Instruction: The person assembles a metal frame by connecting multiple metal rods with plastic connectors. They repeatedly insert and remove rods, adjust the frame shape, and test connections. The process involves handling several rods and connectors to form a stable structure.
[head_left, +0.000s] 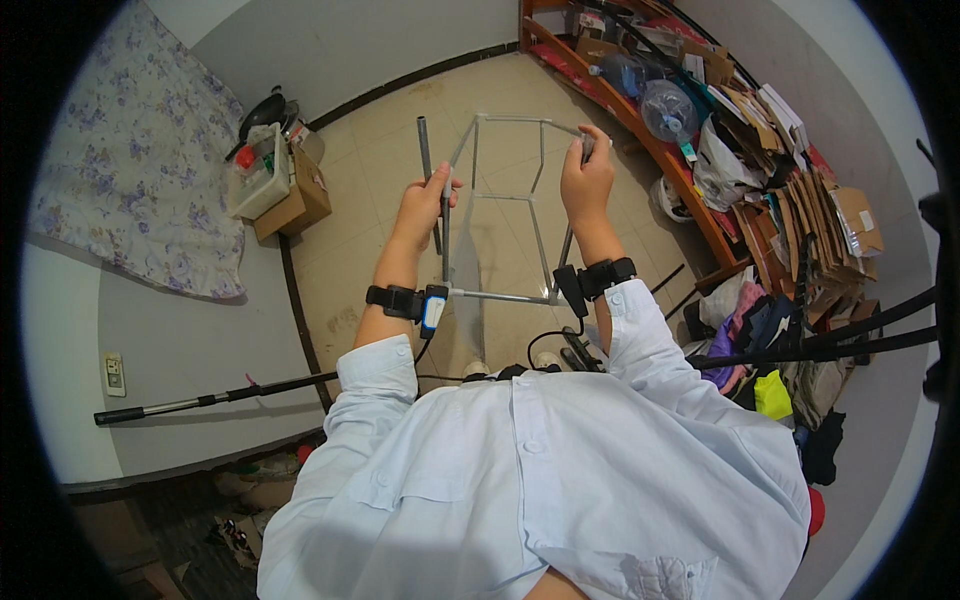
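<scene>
Because its tubes look thin, the silver-grey open metal frame point(502, 296) probably handles light yet stiff and smooth, best gripped by opposite side bars. Over the beige tiled floor point(360, 190), the left hand point(420, 212) and right hand point(587, 187) curl around its sides (fingertips partly hidden); whether the left also clasps the straight dark-grey tube point(424, 145) is unclear.

floral cloth point(140, 150) near cardboard box point(307, 192)
</scene>
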